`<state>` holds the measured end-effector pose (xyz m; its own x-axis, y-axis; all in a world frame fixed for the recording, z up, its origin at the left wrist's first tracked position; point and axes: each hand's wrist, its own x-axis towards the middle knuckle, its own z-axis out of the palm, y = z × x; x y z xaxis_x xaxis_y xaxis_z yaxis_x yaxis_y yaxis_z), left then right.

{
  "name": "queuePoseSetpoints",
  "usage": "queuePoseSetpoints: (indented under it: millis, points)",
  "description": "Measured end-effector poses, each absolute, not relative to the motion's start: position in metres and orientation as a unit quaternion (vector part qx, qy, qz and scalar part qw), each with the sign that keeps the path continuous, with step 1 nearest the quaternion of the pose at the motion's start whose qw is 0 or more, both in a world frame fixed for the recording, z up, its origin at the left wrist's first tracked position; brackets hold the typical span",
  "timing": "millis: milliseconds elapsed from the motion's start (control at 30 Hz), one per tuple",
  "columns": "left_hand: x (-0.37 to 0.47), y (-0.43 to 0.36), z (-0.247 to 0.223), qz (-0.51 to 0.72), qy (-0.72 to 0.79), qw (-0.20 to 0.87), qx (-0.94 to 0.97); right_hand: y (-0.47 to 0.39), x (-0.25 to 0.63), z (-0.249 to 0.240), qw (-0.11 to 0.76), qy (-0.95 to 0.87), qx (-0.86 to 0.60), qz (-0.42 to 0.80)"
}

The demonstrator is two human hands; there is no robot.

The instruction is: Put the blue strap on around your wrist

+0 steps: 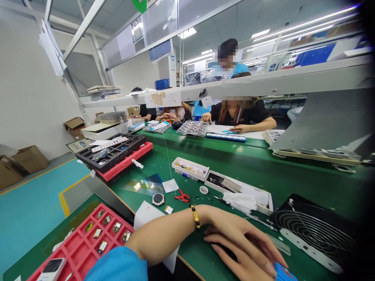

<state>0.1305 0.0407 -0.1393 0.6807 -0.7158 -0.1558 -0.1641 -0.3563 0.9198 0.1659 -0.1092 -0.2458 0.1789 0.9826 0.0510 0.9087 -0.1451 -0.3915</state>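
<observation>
My left hand (231, 222) reaches across from the left, a black-and-gold bracelet (195, 217) on its wrist. Its fingers stretch over the back of my right hand (238, 259), near the blue right sleeve (283, 272). My right hand lies low over the green bench, fingers pointing left and slightly apart. No object shows in either hand. Left of the hands are a round watch body (158, 199), a small white-and-yellow part (168, 210) and a red clamp (183, 196). A small round white piece (204, 190) is just beyond.
Long white boxes (190, 168) of parts stand ahead; a black fan with a wire guard (316, 226) is at right. A red compartment tray (79, 244) is at lower left, stacked black trays (111, 152) farther back. Co-workers sit across the bench; one person (238, 70) stands behind.
</observation>
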Motion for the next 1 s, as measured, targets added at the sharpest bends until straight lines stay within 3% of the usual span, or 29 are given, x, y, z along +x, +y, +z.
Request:
queuePoseSetpoints:
  millis: [333, 567, 1000]
  points:
    - [0.135, 0.041, -0.145, -0.29, -0.288, 0.476, 0.779, -0.112, 0.169, -0.248, 0.115, -0.617, -0.769, 0.122]
    - [0.137, 0.041, -0.149, -0.297, -0.26, 0.457, 0.797, -0.112, 0.168, -0.254, 0.161, -0.623, -0.755, 0.123]
    - [0.128, 0.038, -0.144, -0.261, -0.209, 0.485, 0.808, -0.113, 0.154, -0.199, 0.231, -0.638, -0.716, 0.165]
